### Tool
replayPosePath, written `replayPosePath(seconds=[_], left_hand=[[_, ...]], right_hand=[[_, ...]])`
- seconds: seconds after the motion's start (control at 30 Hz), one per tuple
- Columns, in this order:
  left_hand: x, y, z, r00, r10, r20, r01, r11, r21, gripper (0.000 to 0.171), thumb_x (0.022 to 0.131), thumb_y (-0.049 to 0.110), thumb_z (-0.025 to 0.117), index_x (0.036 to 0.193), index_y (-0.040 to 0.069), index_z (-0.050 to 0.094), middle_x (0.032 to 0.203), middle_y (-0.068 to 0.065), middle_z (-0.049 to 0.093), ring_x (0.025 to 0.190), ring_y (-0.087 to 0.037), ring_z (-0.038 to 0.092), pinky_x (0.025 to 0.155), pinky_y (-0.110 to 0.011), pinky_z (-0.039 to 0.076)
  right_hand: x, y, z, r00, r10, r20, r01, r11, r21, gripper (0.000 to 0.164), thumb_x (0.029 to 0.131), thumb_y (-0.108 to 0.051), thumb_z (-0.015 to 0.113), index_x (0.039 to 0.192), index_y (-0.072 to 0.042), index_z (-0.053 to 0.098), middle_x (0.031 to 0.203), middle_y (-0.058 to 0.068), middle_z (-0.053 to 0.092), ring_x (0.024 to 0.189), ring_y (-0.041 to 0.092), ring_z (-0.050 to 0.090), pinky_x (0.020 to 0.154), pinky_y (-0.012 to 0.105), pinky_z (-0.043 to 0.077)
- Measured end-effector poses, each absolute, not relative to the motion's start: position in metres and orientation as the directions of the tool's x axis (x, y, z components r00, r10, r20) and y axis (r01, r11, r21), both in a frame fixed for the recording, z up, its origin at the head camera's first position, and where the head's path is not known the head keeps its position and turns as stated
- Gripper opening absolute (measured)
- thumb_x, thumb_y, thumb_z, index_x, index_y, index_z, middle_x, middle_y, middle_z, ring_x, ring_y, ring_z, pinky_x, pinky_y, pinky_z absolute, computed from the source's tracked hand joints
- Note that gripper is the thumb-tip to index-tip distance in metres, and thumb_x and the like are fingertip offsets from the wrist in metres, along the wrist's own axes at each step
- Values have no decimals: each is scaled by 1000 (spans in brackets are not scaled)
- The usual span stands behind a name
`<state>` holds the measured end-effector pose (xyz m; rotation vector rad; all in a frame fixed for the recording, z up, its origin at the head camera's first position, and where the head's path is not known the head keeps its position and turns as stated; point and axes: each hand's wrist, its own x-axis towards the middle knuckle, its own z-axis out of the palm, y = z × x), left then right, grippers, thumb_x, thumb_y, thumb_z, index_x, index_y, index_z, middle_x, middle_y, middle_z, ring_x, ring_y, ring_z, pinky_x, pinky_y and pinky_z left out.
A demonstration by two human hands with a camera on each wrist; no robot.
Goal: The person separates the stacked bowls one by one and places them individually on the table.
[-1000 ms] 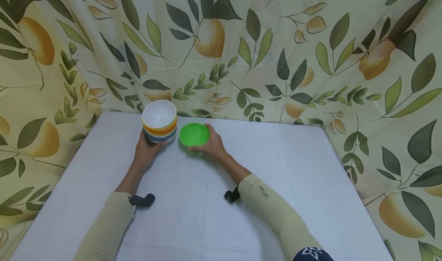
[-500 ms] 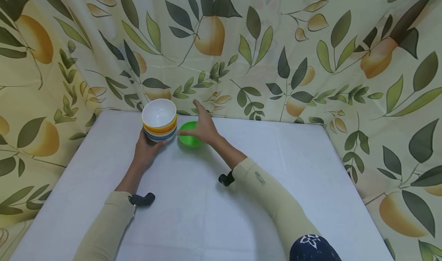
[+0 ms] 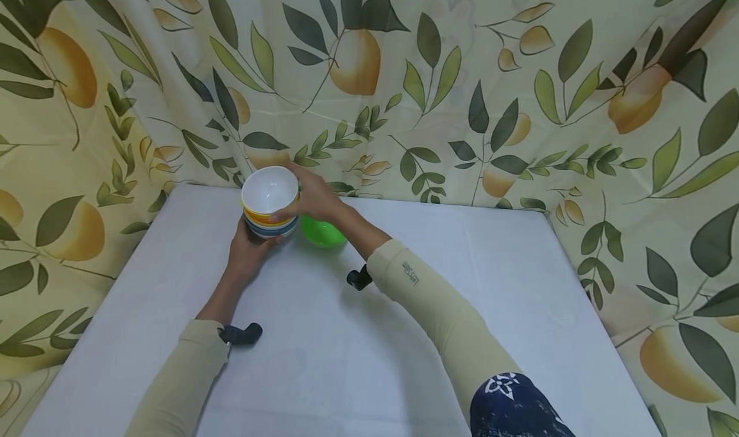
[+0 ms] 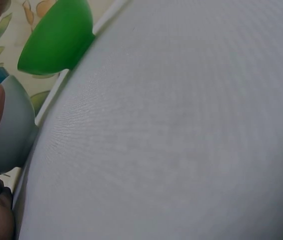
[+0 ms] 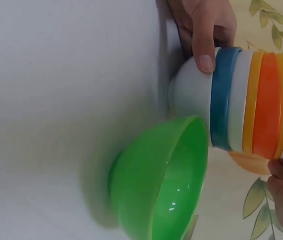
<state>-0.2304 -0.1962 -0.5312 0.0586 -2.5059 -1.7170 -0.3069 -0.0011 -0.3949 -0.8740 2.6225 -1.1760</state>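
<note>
A stack of nested bowls (image 3: 269, 190) stands near the back left of the table, a white interior showing on top. Seen from the side in the right wrist view, it has white, blue, yellow and orange bands (image 5: 267, 105). My left hand (image 3: 247, 254) grips the lowest bowl (image 4: 14, 125), thumb along its side. Higher up, my right hand (image 3: 317, 196) holds the stack around the yellow and orange bowls, thumb in front and fingers behind. A green bowl (image 5: 141, 180) rests upright just right of the stack, partly hidden by the right hand in the head view.
A white cloth covers the table (image 3: 462, 283). Behind it hangs a curtain (image 3: 427, 90) printed with fruit and leaves, close to the table's back edge and the stack. Dark wrist cameras (image 3: 242, 334) jut inward from both sleeves.
My right hand has let go of the green bowl, moved left and taken hold of the upper part of the stack. The left hand keeps its grip at the base.
</note>
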Motion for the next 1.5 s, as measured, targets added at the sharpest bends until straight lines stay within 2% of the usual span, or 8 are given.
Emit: replayPosePath(seconds=[0.27,0.47,0.67,0.83,0.93,1.03,1.27,1.5], left_hand=[[-232,-197,-529,-994,-78,80,47,358,933,111,94,37,82,170,17,3,175,-13,14,160,-32,11,130,-52,13],[-232,-198,-532,-993,-74,92,60,353,934,112,93,40,82,170,17,5,174,-13,18,160,-32,14,129,-53,15],[-229,-195,-535,-994,-68,85,57,343,938,111,93,38,82,170,17,5,172,-13,21,159,-33,17,129,-53,16],[-230,-196,-534,-993,-60,100,75,330,941,110,94,36,82,170,14,6,171,-16,23,158,-34,19,129,-54,16],[-230,-197,-532,-993,-59,104,80,325,942,109,94,37,81,170,14,6,171,-16,23,158,-33,18,129,-54,15],[-230,-197,-531,-993,-65,102,76,326,942,109,94,38,81,170,14,6,172,-15,22,159,-33,17,129,-53,14],[-231,-196,-530,-993,-81,82,48,356,933,112,93,43,81,170,18,3,174,-13,18,159,-33,15,128,-58,12],[-229,-197,-533,-994,-99,55,13,379,925,113,93,42,82,170,18,2,175,-12,15,159,-34,15,128,-60,12]], right_hand=[[-309,-3,-390,-833,-545,92,-434,541,-720,115,73,-40,98,163,-5,36,152,9,56,134,20,55,108,32,51],[-309,-6,-390,-842,-532,86,-425,558,-712,114,74,-43,97,163,-7,37,149,9,58,128,19,58,102,29,54],[-305,-6,-393,-846,-512,147,-441,518,-733,106,76,-44,95,160,-7,43,142,9,64,122,19,62,95,26,57],[-298,-5,-393,-840,-478,257,-479,431,-765,104,76,-40,95,160,-7,44,144,7,62,122,16,61,95,24,55],[-295,-5,-391,-832,-458,314,-503,382,-775,97,76,-36,95,157,-10,48,142,4,64,121,15,62,95,24,55],[-289,-2,-386,-842,-435,319,-486,355,-798,92,77,-33,96,154,-13,51,140,3,64,123,15,60,97,25,55],[-274,19,-382,-896,-335,290,-418,420,-806,100,75,-35,97,157,-10,47,146,5,61,136,18,54,111,35,49],[-266,46,-390,-886,-277,371,-456,390,-800,92,75,-30,98,152,-8,53,140,7,64,122,20,61,100,28,55]])
